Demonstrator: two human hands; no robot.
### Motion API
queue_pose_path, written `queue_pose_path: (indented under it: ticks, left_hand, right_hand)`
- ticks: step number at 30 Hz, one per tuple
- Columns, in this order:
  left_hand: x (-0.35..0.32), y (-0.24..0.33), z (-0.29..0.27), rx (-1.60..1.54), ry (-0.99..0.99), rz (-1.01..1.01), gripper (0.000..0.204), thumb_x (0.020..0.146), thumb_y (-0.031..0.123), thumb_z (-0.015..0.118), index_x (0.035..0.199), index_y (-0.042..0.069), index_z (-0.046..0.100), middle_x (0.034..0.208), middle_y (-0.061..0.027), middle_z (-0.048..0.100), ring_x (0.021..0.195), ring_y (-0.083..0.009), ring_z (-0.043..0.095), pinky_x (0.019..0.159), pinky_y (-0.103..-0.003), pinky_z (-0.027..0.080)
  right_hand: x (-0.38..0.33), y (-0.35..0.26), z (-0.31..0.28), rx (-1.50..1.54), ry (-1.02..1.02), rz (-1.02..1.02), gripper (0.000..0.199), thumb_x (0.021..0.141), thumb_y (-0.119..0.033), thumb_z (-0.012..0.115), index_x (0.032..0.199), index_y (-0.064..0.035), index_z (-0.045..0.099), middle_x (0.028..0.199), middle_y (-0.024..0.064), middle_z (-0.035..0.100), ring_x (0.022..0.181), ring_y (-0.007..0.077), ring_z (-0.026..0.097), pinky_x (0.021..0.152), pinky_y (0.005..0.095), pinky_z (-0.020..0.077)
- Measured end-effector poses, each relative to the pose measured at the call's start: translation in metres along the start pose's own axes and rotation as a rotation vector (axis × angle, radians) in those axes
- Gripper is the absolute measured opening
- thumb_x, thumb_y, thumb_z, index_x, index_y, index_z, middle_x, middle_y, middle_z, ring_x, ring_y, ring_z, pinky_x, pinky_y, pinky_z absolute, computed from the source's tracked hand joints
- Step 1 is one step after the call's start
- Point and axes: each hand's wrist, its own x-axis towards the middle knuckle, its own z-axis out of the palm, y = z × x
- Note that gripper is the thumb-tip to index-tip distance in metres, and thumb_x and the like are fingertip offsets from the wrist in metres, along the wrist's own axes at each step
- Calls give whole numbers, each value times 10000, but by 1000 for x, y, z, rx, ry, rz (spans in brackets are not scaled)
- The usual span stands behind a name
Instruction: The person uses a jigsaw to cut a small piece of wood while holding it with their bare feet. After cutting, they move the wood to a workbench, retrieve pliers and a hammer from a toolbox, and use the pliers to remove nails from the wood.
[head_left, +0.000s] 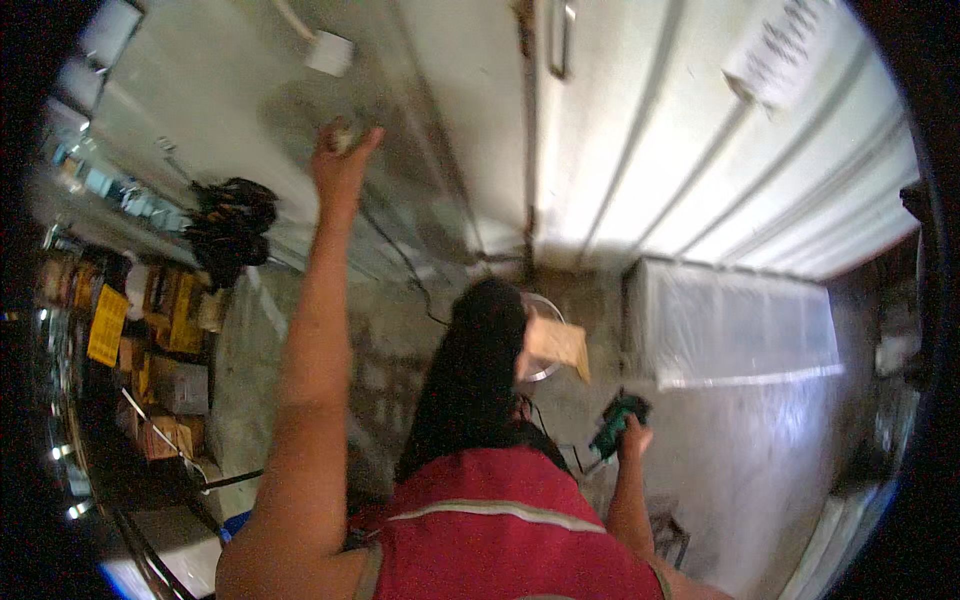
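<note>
My left arm reaches up toward the pale panelled wall. At its end my left hand is curled, thumb and fingers about a small pale thing that blur keeps me from naming. A small white block with a pale strip running from it is just beyond that hand. Lower on the right, my right hand grips a green-and-black power tool, which points down and left. My red vest with its light stripe fills the bottom, with a long black shape rising above it.
A beige flat piece lies before a round pale rim. To the right stands a long box wrapped in clear plastic. Black bundled cables hang at left, above shelves of cartons. A paper sheet is on the wall.
</note>
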Motion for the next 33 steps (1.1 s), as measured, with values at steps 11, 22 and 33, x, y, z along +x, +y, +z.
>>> queue_pose_path:
  ticks: [11,22,33]
  left_hand:
    - [-138,-149,-23,592,-576,-66,578,853,453,832,1254,61,693,1186,-186,739,1075,-371,708,937,-451,547]
    - [-232,-216,-44,528,-898,-237,581,891,417,789,1291,29,622,1174,-231,715,1078,-432,686,926,-490,540]
    - [-338,-263,-82,597,-906,-305,610,965,439,707,1401,34,574,1297,-230,634,1196,-433,606,1023,-496,485]
  right_hand:
    - [-13,-22,3,-58,91,7,373,775,-231,794,955,75,680,747,115,667,570,223,641,528,379,505]
    - [-48,-70,-8,91,-41,-21,298,820,-207,798,951,20,656,719,90,646,546,198,612,526,352,510]
    - [-119,-153,11,209,-323,-78,212,840,-147,778,943,-2,662,729,72,649,579,191,624,542,338,501]
